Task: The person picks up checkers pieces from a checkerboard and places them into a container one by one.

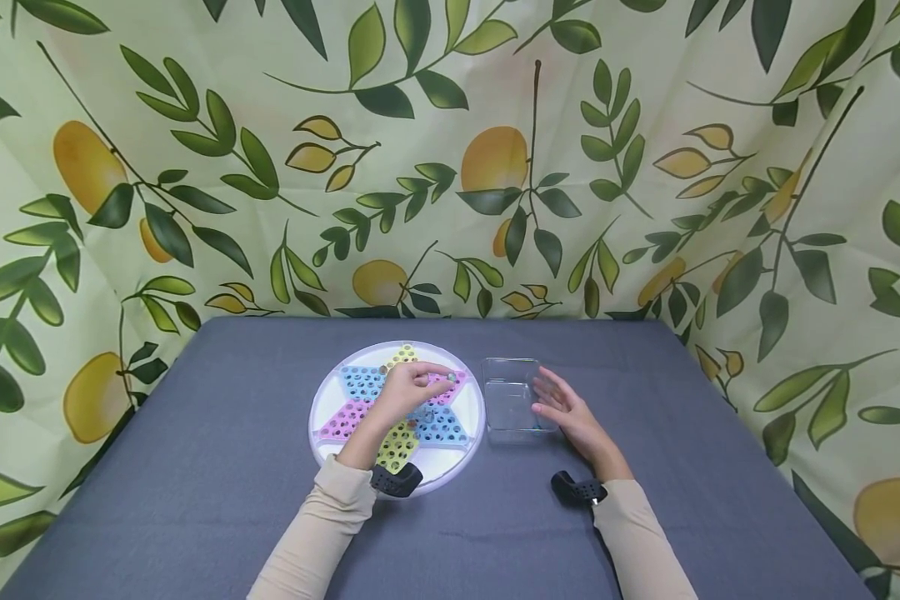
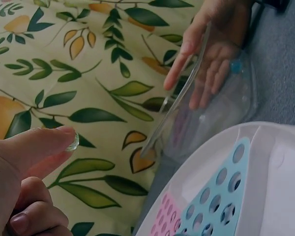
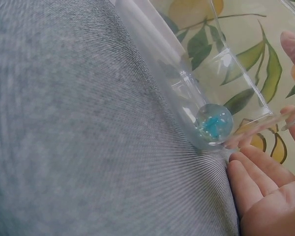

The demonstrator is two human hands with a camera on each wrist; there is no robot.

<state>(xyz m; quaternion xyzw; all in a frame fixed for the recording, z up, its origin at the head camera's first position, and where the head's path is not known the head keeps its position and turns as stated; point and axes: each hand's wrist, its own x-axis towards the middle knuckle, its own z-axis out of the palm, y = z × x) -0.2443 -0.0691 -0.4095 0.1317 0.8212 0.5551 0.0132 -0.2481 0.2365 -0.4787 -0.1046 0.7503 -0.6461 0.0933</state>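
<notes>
You are seeing no readable text, label, brand, number or sign anywhere, from the upper left to the lower right of each frame

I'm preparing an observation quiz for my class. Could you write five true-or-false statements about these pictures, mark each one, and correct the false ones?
1. The left hand pinches a small marble. True.
2. The clear box stands on the game board. False: it stands beside it, on the table.
3. A blue-flecked marble lies in the clear box. True.
4. The right hand also pinches a marble. False: its fingers are spread loosely beside the clear box.
5. The game board has pink, blue and yellow parts. True.
</notes>
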